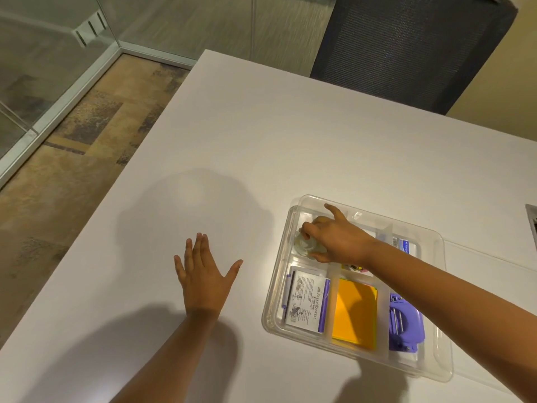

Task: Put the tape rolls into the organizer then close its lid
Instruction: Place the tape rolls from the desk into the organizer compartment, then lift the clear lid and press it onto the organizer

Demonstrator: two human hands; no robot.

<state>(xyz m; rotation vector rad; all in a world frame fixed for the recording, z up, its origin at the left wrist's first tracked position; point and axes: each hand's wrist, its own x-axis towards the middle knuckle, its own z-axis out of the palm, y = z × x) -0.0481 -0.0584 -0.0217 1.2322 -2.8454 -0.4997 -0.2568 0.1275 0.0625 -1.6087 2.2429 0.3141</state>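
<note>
With the right hand (337,238) fingers pinching a clear tape roll (305,245) low in the far-left compartment of the clear plastic organizer (270,315) and the left hand (203,277) spread flat on the white counter (232,126), a tilted release could leave the roll proud, blocking the lid

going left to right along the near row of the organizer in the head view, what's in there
Stamp pad box → orange sticky notes → purple stapler. The right hand is in the far row, on a clear tape roll.
</note>
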